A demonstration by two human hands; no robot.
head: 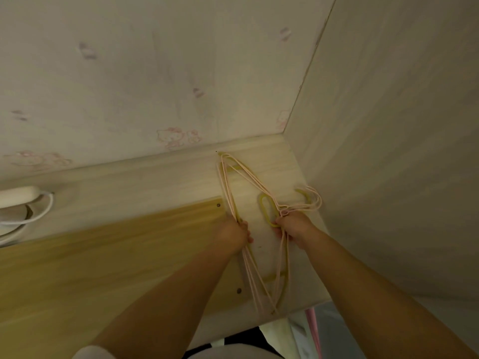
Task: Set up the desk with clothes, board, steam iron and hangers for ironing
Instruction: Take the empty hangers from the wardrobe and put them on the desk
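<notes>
Both hands, left (237,233) and right (294,226), grip the hangers (234,182) flat on the desk (155,182).

White power strip (18,196) with white cable (39,213) far left against wall; pale wallpaper (129,73) shows faint pink cartoon prints (176,137).

dim warm light, soft motion blur, wide-angle bending at edges
</notes>
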